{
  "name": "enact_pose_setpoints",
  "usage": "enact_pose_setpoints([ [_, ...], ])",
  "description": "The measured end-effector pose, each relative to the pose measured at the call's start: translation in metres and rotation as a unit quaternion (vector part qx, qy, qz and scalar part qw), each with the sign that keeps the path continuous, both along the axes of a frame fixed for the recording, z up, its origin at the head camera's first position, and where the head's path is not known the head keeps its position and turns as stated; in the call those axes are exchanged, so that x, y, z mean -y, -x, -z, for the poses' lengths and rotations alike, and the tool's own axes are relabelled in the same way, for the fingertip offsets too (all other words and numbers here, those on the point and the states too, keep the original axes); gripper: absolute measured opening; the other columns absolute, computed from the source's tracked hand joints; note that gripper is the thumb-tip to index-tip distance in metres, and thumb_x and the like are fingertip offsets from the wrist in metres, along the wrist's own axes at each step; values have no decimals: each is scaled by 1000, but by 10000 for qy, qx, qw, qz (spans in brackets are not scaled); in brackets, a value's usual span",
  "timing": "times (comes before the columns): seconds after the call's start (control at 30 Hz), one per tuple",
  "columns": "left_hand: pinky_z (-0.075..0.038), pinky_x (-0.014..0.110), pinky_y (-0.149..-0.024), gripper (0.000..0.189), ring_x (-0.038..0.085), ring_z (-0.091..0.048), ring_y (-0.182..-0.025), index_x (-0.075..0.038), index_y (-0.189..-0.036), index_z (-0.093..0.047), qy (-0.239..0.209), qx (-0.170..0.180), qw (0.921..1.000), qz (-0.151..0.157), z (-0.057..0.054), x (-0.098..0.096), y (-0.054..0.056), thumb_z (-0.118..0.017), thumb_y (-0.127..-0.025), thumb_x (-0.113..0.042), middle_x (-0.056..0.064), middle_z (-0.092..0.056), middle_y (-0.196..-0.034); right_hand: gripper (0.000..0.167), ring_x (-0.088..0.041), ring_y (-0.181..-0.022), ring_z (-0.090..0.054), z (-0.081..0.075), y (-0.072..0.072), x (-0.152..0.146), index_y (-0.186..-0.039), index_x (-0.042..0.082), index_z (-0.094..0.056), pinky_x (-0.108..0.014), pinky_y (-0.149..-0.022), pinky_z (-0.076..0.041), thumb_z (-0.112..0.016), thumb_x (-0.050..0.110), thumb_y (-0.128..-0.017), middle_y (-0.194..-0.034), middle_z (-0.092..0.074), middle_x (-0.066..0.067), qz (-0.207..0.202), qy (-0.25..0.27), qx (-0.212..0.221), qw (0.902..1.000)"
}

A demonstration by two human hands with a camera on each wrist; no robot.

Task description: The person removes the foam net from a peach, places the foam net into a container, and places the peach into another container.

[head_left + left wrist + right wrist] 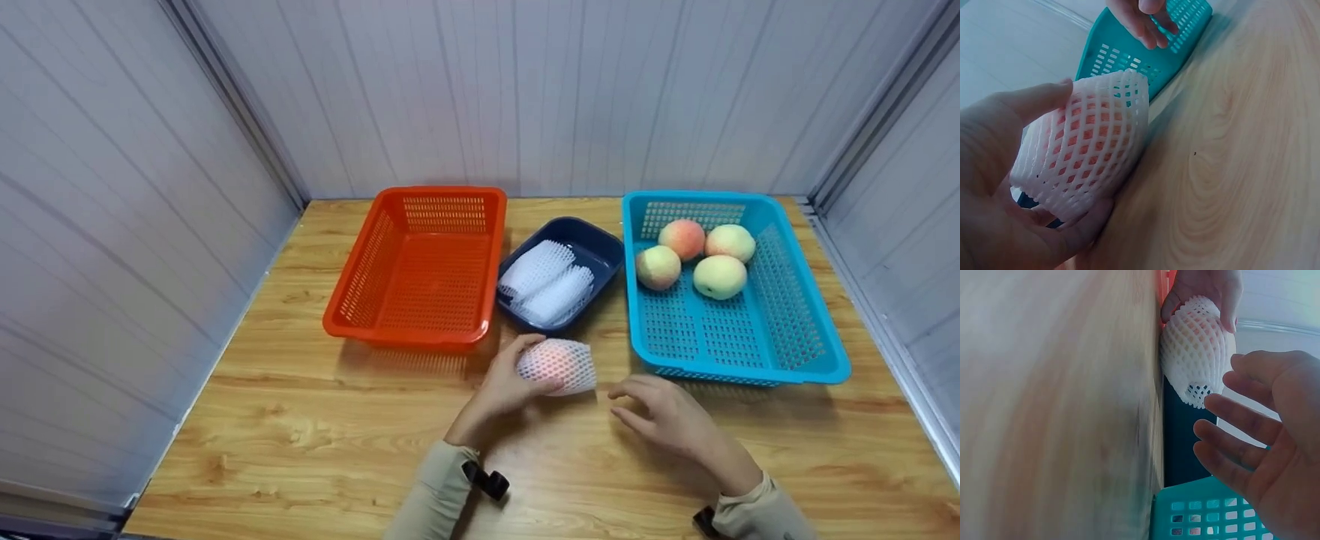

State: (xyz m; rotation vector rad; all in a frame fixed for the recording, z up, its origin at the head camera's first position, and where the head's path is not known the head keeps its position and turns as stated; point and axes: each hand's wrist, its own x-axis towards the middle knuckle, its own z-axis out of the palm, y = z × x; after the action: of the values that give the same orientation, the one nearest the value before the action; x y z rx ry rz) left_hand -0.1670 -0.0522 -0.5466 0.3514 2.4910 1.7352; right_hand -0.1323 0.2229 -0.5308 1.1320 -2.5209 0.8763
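A peach in a white foam net sleeve (559, 367) is gripped by my left hand (510, 384), thumb on one side and fingers on the other. In the left wrist view the pink peach skin shows through the mesh of the sleeve (1092, 138). My right hand (667, 416) is just to the right of the sleeved peach, apart from it, fingers loosely bent with nothing in them. The right wrist view shows this hand (1264, 422) with its fingers spread near the sleeve's open end.
An orange-red basket (409, 334) stands at the left. A navy tray (604, 255) behind the left hand holds white foam net sleeves (555, 292). The blue basket (787, 371) at the right holds several peaches (720, 277). Panel walls (480, 97) enclose the wooden table (300, 435).
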Motion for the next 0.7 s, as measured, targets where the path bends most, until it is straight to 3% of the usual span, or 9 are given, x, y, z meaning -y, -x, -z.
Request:
enact_pose_setpoints([
  [0.2,-41,40,-96,68,20,-53,-108,-18,-122,-55,-24,-154,9995,270,3,-1,-1,-90,-64,-18,2,-57,-118,21,-16,-87,-64,5,-3,1,-96,8,-70,-36,-74,-54,-79,5,-77,-94,-67,1,18,95,68,9999],
  [0.37,-42,40,-92,68,20,-54,-105,-22,-120,-53,-72,-147,9994,307,6,-1,-1,-88,-63,-13,1,-56,-116,21,-15,-87,-64,6,1,3,-97,6,-70,-36,-72,-54,-78,3,-78,-95,-68,1,-30,252,237,9994],
  [0.5,-42,39,-92,68,19,-54,-104,-21,-120,-53,-250,-160,9991,301,9,0,-1,-86,-62,-10,1,-57,-115,21,-20,-86,-66,9,4,6,-100,3,-69,-36,-68,-56,-76,-1,-80,-97,-68,-4,-66,677,547,9962],
  [0.7,-41,36,-93,67,17,-54,-104,-19,-121,-54,-650,-234,9970,361,6,5,-3,-85,-63,-7,-1,-58,-116,23,-22,-81,-67,11,12,14,-101,-2,-68,-35,-66,-57,-73,-9,-80,-94,-67,-13,226,1301,1014,9860],
])
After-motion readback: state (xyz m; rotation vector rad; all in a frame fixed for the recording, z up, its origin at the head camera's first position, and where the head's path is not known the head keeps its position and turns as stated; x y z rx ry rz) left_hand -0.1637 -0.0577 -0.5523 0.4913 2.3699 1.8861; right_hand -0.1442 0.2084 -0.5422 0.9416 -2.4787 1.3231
